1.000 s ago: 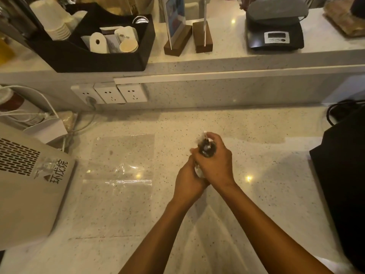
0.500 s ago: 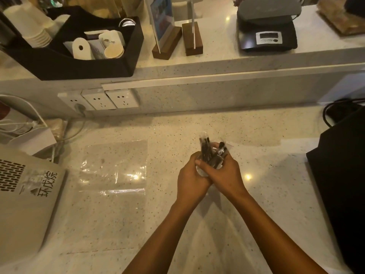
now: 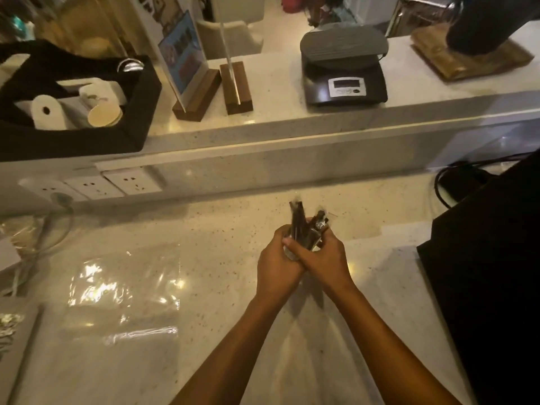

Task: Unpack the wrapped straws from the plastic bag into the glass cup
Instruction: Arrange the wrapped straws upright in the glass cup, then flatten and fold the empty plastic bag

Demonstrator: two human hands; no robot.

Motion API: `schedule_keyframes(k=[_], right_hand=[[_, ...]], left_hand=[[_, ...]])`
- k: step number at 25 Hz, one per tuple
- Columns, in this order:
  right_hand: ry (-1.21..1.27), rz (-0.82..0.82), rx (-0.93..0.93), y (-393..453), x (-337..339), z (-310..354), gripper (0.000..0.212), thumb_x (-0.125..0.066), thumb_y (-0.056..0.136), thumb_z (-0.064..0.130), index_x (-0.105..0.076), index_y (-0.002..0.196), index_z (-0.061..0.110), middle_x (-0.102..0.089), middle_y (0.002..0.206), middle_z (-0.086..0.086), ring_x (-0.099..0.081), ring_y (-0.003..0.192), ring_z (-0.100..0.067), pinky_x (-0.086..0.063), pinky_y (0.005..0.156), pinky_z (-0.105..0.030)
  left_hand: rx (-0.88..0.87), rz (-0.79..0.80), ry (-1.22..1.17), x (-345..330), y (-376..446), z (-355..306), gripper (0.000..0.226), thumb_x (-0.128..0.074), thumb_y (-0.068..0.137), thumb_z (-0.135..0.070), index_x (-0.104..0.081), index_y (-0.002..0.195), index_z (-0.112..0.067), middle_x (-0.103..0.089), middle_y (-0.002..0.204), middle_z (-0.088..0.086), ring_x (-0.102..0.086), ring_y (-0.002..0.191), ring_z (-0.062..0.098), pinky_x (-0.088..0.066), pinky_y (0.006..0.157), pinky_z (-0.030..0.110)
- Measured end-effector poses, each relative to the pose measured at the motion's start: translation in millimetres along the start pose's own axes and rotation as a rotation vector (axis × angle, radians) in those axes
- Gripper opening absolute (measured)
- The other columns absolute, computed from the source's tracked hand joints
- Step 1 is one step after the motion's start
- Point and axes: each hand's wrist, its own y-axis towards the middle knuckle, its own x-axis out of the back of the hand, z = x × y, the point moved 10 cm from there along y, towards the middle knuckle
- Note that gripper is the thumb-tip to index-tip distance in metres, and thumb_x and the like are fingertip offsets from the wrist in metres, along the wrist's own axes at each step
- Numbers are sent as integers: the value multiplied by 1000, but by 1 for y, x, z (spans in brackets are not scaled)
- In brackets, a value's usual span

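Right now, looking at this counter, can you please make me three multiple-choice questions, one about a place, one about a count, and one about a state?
1. Where does the plastic bag lie?
A. On the counter, to the left of the hands
B. On the upper shelf, by the scale
C. Inside the black tray

2. How many wooden sign bases stand on the upper shelf?
A. One
B. Two
C. Four

3. What are the left hand and right hand doing?
A. Resting flat on the counter
B. Both closed around the bundle of wrapped straws
C. One holds the bag, the other hangs free

Answers: 1 A, the clear bag lies flat on the counter left of the hands. 2 B, one wooden base and a second stand side by side. 3 B, both hands meet around the straws, whose tops stick up.
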Motion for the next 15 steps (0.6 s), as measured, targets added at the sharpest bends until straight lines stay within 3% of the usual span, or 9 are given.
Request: schedule_keyframes(k=[3,5,7,9,12,15], right_hand=[[-5,16,7,0,-4,0,50,-82,77,39,-52,117,38,-59,98,25,-55,92,5,-36,69,-1],[-22,23,4,-2,-5,-1,61,-83,75,41,-49,125,33,-61,115,18,-54,106,-1,-36,78,-2],[-40,4,7,-10,-3,-5,85,-84,72,45,-41,143,28,-55,142,7,-50,126,-11,-38,93,-15],[20,-69,-24,-24,9,-17,97,-84,70,47,-32,150,31,-46,152,2,-45,134,-19,-40,98,-31],[79,-226,-128,-65,26,-43,87,-77,67,56,-40,141,30,-53,141,-3,-53,124,-27,-47,97,-41],[-9,-255,-149,-98,23,-46,50,-72,80,51,-55,116,22,-64,119,-8,-60,104,-27,-51,91,-41]], left_hand=[[20,15,30,1,-1,1,47,-69,91,-31,-50,133,-33,-66,110,-18,-69,103,12,-56,83,22],[54,72,82,-2,-1,6,66,-72,89,-36,-39,145,-27,-63,133,-5,-65,118,22,-55,91,28],[105,122,118,2,-7,17,98,-78,80,-46,-21,156,-24,-45,155,3,-52,135,28,-49,105,39],[137,112,128,15,-23,26,109,-82,74,-52,-16,158,-27,-38,160,1,-45,141,25,-43,110,42],[110,37,156,55,-62,51,89,-76,82,-49,-28,153,-29,-46,153,-5,-48,136,16,-42,107,32],[106,-39,172,111,-92,71,74,-70,87,-51,-33,149,-35,-56,136,-11,-56,123,11,-45,93,22]])
